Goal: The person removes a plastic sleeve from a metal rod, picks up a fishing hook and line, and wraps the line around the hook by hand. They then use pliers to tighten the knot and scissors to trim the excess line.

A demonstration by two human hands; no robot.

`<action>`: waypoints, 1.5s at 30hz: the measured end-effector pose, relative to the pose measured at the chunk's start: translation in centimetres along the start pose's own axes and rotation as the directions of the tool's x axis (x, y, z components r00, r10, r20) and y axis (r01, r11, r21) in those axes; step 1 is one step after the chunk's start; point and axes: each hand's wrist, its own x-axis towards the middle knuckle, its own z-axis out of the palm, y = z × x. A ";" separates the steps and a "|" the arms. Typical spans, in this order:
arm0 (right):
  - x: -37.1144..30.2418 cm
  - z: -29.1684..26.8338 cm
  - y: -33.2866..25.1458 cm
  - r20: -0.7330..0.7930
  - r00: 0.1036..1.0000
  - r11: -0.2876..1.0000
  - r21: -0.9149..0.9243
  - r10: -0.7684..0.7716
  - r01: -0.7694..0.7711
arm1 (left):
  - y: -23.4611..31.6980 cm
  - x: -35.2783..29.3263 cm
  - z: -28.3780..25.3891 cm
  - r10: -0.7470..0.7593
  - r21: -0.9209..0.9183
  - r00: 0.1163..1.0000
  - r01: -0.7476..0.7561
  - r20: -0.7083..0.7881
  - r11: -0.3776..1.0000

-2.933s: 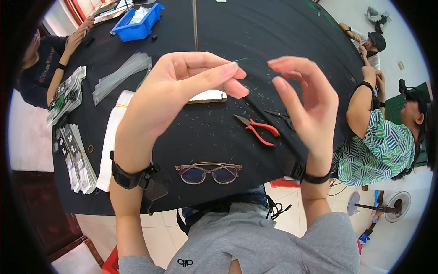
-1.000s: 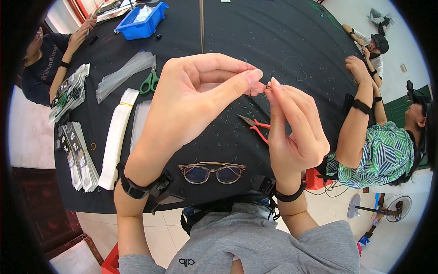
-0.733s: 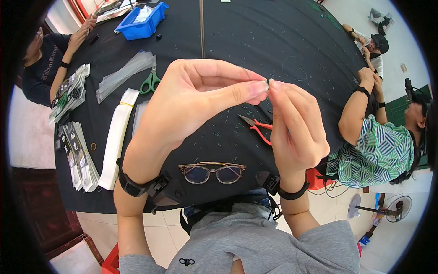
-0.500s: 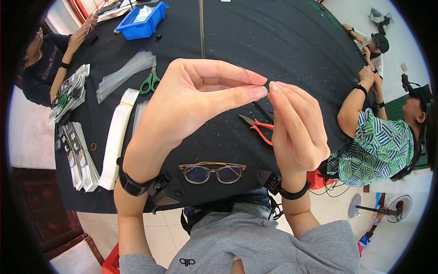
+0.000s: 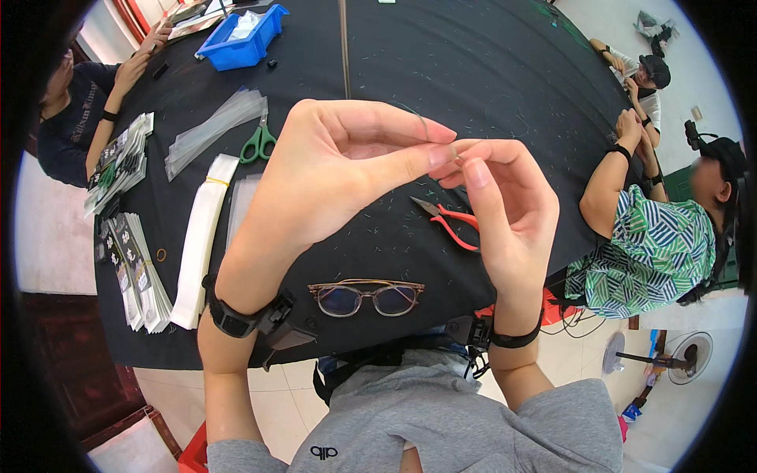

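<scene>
Above the black-covered table, my left hand (image 5: 331, 169) pinches a thin dark greenish line (image 5: 418, 116) between thumb and index finger. A loop of it arches over the index finger. My right hand (image 5: 516, 201) meets the left fingertips, its thumb and curled index finger closed around a tiny piece at the line's end. That piece is too small to make out. Red-handled pliers (image 5: 456, 226) lie on the table just below the hands, partly behind the right thumb. Nearer to me rests a pair of eyeglasses (image 5: 366, 300).
Left of my arm lie green-handled scissors (image 5: 259, 145), clear plastic sleeves (image 5: 211, 132), a banded white stack (image 5: 203, 244) and printed packets (image 5: 140, 272). A blue bin (image 5: 244, 41) stands at the far left. Small clippings dot the black tablecloth (image 5: 441, 71). Other people sit left and right.
My right hand has turned, so its palm and thumb show, and its index finger has moved left onto the left fingertips. My left hand has hardly moved.
</scene>
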 end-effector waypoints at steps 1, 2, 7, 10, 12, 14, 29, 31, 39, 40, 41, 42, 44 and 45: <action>0.1 0.0 0.0 0.015 0.999 0.999 0.009 0.035 -0.035 | 0.0 0.0 0.0 0.000 0.010 1.000 0.000 0.004 1.000; 0.1 0.0 0.0 0.030 0.999 0.999 0.014 0.036 -0.036 | 0.1 0.0 0.0 0.001 0.020 1.000 -0.001 0.009 1.000; 0.4 -0.3 0.0 0.089 0.992 0.996 0.025 0.088 -0.091 | 0.2 0.0 0.1 0.026 0.091 1.000 -0.025 -0.004 0.996; 0.4 -0.4 0.3 0.096 0.990 0.992 0.061 0.101 -0.107 | 0.1 0.1 0.0 0.008 0.055 1.000 -0.007 -0.009 0.998; 0.6 -0.6 0.6 0.156 0.976 0.962 0.200 0.155 -0.185 | 0.0 0.2 -0.2 0.006 -0.033 1.000 -0.006 0.003 0.999; 0.7 -0.8 1.0 0.227 0.955 0.904 0.339 0.190 -0.260 | -0.2 0.3 -0.3 -0.027 -0.079 0.999 0.029 0.030 0.996; 0.4 -0.8 1.5 0.295 0.932 0.771 0.535 0.213 -0.346 | -0.2 0.2 -0.5 -0.078 -0.181 0.994 0.091 0.080 0.979; 0.3 -0.7 1.4 0.274 0.940 0.789 0.523 0.204 -0.324 | -0.2 0.2 -0.5 -0.076 -0.174 0.994 0.088 0.072 0.981; 0.2 -1.2 0.5 0.080 0.997 0.993 0.119 -0.020 0.010 | 0.1 0.2 -1.1 -0.082 0.005 0.997 0.082 0.010 0.997; 0.2 -1.3 0.3 0.064 0.996 0.997 0.040 -0.061 0.059 | 0.2 0.3 -1.4 -0.094 0.044 0.996 0.094 0.006 0.995; 0.3 -1.6 -0.1 0.095 0.991 0.992 -0.068 -0.095 0.102 | 0.3 0.3 -1.6 -0.107 0.082 0.994 0.107 0.002 0.991; 0.5 -2.1 -0.6 0.131 0.984 0.974 -0.175 -0.123 0.145 | 0.3 0.3 -1.7 -0.114 0.115 0.993 0.114 -0.003 0.987; 0.8 -3.0 -1.7 0.235 0.954 0.878 -0.395 -0.187 0.269 | 0.4 0.1 -1.6 -0.076 0.455 0.995 0.096 -0.063 0.885; 0.9 -3.3 -2.3 0.291 0.937 0.842 -0.442 -0.193 0.310 | 0.5 0.0 -1.6 -0.049 0.608 0.994 0.099 -0.098 0.788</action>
